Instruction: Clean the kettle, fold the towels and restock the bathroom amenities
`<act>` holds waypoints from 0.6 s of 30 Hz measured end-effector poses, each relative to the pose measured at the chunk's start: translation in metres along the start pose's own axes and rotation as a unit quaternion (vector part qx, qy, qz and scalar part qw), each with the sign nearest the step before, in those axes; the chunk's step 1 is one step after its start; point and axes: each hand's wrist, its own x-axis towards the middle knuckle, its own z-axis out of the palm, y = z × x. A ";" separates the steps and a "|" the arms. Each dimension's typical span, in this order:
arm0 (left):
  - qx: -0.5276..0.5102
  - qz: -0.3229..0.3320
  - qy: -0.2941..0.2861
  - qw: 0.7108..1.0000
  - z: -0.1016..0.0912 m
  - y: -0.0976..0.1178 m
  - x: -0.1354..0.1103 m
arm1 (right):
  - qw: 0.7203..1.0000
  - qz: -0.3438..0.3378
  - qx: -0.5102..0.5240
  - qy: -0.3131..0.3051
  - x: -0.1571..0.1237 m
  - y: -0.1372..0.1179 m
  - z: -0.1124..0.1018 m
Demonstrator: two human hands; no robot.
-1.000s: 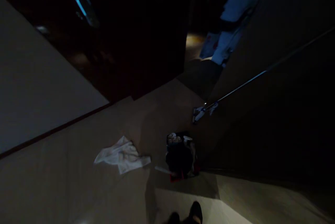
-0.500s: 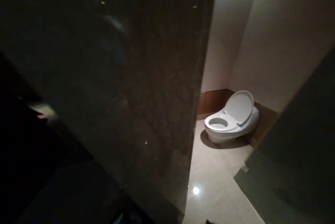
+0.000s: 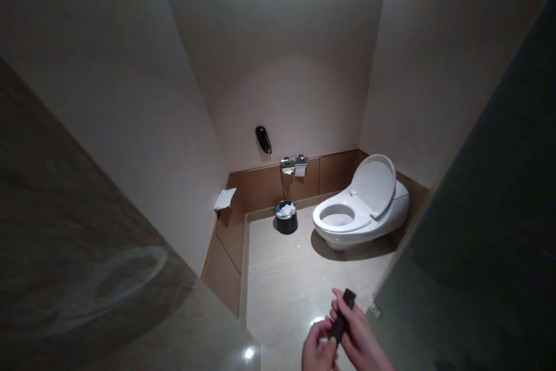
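Note:
Both my hands are low in the middle of the view, in a toilet stall's doorway. My right hand [image 3: 360, 336] has its fingers closed round a small dark flat object [image 3: 342, 314]. My left hand [image 3: 317, 349] pinches the lower end of the same object; I cannot make out what it is. Ahead stands a white toilet [image 3: 360, 215] with its lid raised. Left of the toilet, a small black bin [image 3: 286, 219] full of paper sits on the floor.
An open dark door [image 3: 486, 232] fills the right side. A marble partition [image 3: 87, 278] fills the lower left. On the back wall hang a black dispenser [image 3: 263, 139] and paper roll holders [image 3: 294, 164]. A white paper [image 3: 225, 199] sticks out from the left wall.
The view swung from a dark carpeted area with a cloth and caddy to the lit toilet stall. My hands came into view holding the dark object.

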 end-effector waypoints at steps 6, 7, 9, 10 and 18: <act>-0.089 -0.028 -0.070 0.993 0.073 0.072 0.041 | 0.995 0.002 0.050 -0.085 0.056 -0.083 0.041; -0.099 -0.033 -0.073 0.992 0.080 0.083 0.049 | 0.995 0.003 0.048 -0.088 0.067 -0.092 0.044; -0.098 -0.043 -0.085 0.991 0.092 0.100 0.071 | 0.996 0.000 0.041 -0.079 0.092 -0.106 0.051; -0.092 -0.049 -0.092 0.990 0.097 0.107 0.084 | 0.997 -0.004 0.037 -0.075 0.106 -0.111 0.056; -0.024 -0.054 -0.149 0.987 0.119 0.182 0.226 | 0.994 -0.104 -0.022 -0.031 0.238 -0.150 0.120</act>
